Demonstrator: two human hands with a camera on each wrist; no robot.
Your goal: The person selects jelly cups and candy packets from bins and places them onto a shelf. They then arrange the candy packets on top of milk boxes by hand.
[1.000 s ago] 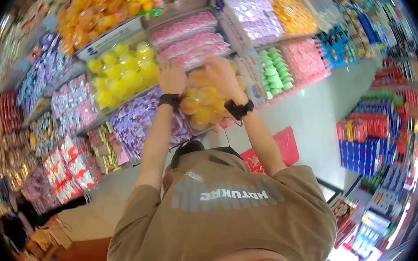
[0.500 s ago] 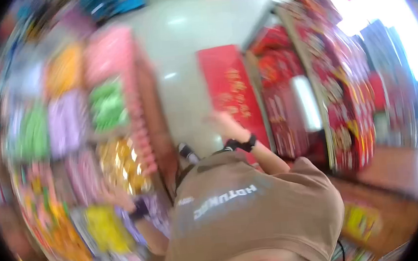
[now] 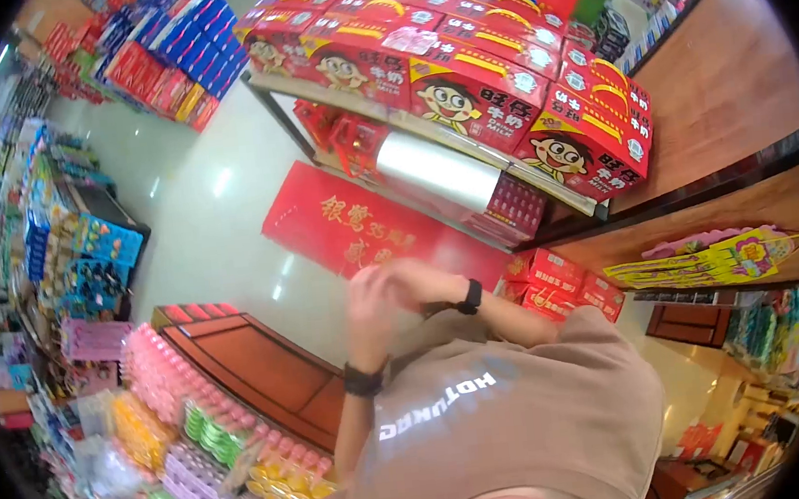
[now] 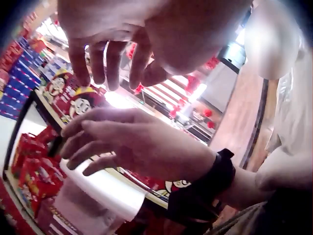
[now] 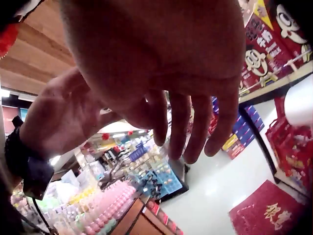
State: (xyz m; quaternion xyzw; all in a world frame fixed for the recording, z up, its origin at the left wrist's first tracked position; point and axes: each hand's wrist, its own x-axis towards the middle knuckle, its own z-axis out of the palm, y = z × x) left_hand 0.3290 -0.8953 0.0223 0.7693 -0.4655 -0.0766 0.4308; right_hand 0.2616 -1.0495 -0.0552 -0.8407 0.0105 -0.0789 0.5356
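My left hand (image 3: 365,314) and right hand (image 3: 412,284) are raised close together in front of my shirt, overlapping in the head view. In the left wrist view the fingers of the left hand (image 4: 146,34) hang loosely bent, with the right hand (image 4: 132,139) a little way below, its fingers spread and relaxed. From the right wrist, the right hand (image 5: 161,73) shows loosely hanging fingers with nothing in them, and the left hand (image 5: 63,115) is behind it. A dark band (image 3: 363,380) is on the left wrist, another (image 3: 470,296) on the right.
Red milk cartons (image 3: 448,103) are stacked on a shelf ahead. Below it a red mat (image 3: 321,218) lies on the pale floor (image 3: 213,185). To the left stands a wooden display counter (image 3: 257,362) with pink (image 3: 159,375), green and yellow packs. Blue and red boxes (image 3: 182,50) are piled farther back.
The body has turned right, away from the sweets counter toward the milk carton shelf. Both hands have left the packs on the counter and come together in front of the chest.
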